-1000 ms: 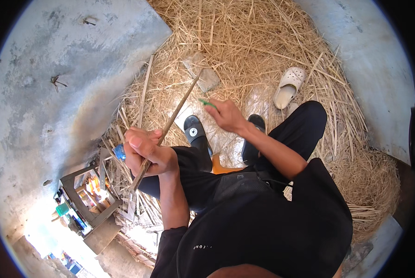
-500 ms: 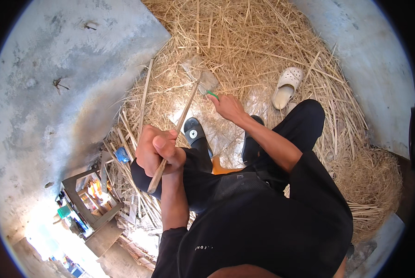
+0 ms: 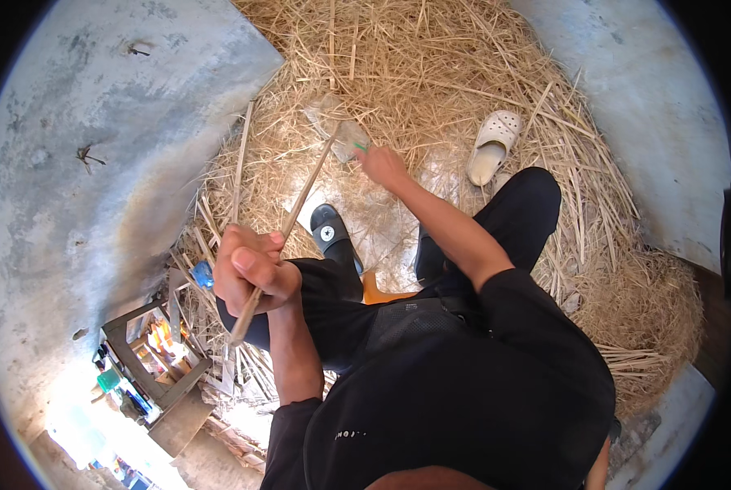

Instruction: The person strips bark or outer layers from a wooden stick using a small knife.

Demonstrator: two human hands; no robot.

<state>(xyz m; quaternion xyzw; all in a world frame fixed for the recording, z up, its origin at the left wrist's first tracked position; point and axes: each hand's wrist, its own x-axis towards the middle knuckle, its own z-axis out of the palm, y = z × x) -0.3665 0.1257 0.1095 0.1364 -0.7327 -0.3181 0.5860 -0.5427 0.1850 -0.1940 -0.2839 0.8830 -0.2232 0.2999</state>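
Head view: we are holding a long, thin, brown wooden stick aslant through the left-centre of the frame, our left hand clamped round it near its lower end. Our right hand, upper centre, is closing its fingers on a small green-handled tool beside the stick's far end; whether the tool is touching the wood, we cannot tell. For good work, we judge, our left hand should be steadying the stick firmly, our right wrist working in short, light, even strokes, the tool's edge pointing away from our legs and left hand.

Counting, we are finding one stick in hand, one tool, and one flat grey slab near the stick's tip, upper centre. We are wearing two black slide sandals, the right one partly hidden. One cream perforated clog is lying upper right, and one crumpled blue object is sitting centre left. Loose tan straw is lying beyond counting.
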